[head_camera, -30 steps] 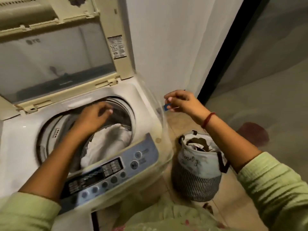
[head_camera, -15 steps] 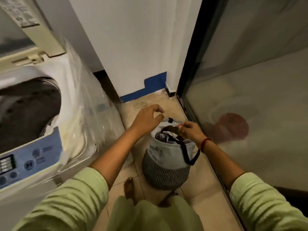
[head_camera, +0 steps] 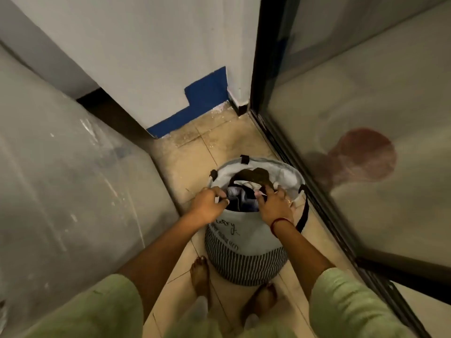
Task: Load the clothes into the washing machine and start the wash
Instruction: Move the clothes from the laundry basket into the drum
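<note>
With the laundry basket (head_camera: 244,242) on the floor steadied by the left hand (head_camera: 207,204), clenched on its near rim, the clothes (head_camera: 244,200) inside should be gathered into one firm bundle by the right hand (head_camera: 273,203), whose grip cannot be told.

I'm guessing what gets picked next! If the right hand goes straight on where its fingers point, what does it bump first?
Probably the white cloth in the laundry basket; the right hand is almost on it, though depth is unclear.
</note>
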